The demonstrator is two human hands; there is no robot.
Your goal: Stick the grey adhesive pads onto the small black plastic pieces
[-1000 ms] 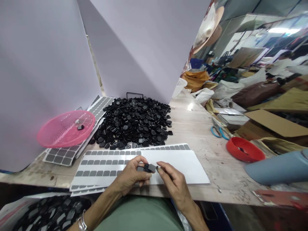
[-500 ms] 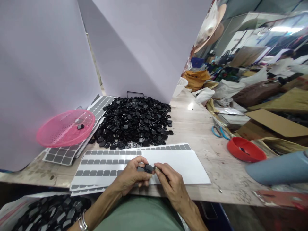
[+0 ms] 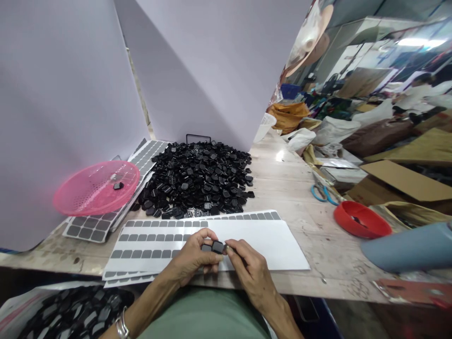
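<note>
Low over the sheets, my left hand [image 3: 197,252] pinches a small black plastic piece [image 3: 218,247] with a flat grey face turned up. A second dark piece [image 3: 206,247] shows between the same fingers. My right hand [image 3: 249,263] is closed, with thumb and forefinger at the right edge of the first piece. Whether those fingertips also hold a sticker is too small to tell. Under both hands lies a white sticker sheet [image 3: 261,245] with rows of grey rounded stickers on its left half; its right half is bare.
Behind the sheets rises a heap of black pieces [image 3: 201,174]. A pink basket [image 3: 95,188] holds a few pieces at left, over more sheets [image 3: 88,228]. Blue scissors [image 3: 323,193], a red bowl [image 3: 360,219] and a grey-blue cylinder [image 3: 406,247] are at right. A bag of black pieces [image 3: 81,310] sits below left.
The grey patch that stuck out toward my right fingertips now lies flat on the black piece's face. Both hands have stayed nearly in place.
</note>
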